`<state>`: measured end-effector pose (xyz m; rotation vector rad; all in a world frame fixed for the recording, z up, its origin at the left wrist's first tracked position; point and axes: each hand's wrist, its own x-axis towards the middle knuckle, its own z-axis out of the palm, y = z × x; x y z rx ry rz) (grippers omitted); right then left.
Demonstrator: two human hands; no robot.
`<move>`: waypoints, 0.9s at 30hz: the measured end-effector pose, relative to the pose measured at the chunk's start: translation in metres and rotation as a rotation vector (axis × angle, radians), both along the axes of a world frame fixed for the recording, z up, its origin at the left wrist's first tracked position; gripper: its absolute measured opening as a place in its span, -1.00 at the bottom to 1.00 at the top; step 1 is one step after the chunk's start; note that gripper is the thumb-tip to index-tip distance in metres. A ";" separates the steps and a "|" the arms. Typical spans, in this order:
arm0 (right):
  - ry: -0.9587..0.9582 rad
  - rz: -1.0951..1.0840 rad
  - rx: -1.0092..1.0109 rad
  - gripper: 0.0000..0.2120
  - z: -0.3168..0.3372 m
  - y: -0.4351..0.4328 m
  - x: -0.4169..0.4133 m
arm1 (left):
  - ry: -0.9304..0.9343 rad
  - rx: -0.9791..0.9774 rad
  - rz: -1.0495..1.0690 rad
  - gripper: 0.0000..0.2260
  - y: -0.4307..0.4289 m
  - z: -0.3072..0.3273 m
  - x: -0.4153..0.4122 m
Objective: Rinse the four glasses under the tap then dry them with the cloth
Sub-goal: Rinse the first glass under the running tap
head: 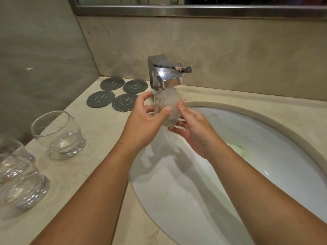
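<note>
**One glass under the tap, both hands on it**

We are holding a glass (167, 103) in both hands just under the spout of the chrome tap (164, 75), above the back edge of the sink (265, 115). Our left hand (145, 119) is grasping it from the left, with the thumb lying across its near side and the fingers curling round the far side. Our right hand (192, 131) is gripping it from the right, with the thumb pressing on its upper wall and the fingers cupping its base from below. The glass is standing roughly upright with its mouth close to the spout. It is looking cloudy white and blurred, so we cannot tell how much water is in it.

Three more glasses are waiting on the countertop (99, 131) along its left edge. One clear tumbler (58, 135) is standing upright, well apart from the sink. A nearer glass (23, 183) is sitting by the near left corner, and a third glass (12, 149) is showing partly behind it, cut off by the frame.

Four dark round coasters (125, 102) are lying in a square at the back left corner, just left of the tap.
</note>
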<state>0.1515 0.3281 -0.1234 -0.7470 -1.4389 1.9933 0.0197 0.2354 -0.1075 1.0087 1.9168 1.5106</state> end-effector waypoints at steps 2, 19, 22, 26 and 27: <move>0.006 -0.018 0.016 -0.63 -0.001 0.000 0.000 | 0.027 0.005 0.003 -0.41 0.000 0.000 0.000; 0.058 -0.009 -0.006 -0.78 0.003 -0.003 0.003 | -0.021 0.014 -0.056 -0.50 -0.003 0.000 -0.002; 0.050 -0.041 0.025 -0.57 0.001 -0.002 0.002 | 0.007 0.030 -0.036 -0.50 -0.005 0.003 0.001; 0.084 -0.048 0.076 -0.50 0.001 -0.004 0.004 | 0.004 0.053 -0.025 -0.49 -0.005 0.005 0.003; 0.092 -0.051 0.081 -0.53 0.002 -0.004 0.004 | 0.005 0.050 -0.034 -0.49 -0.005 0.005 0.003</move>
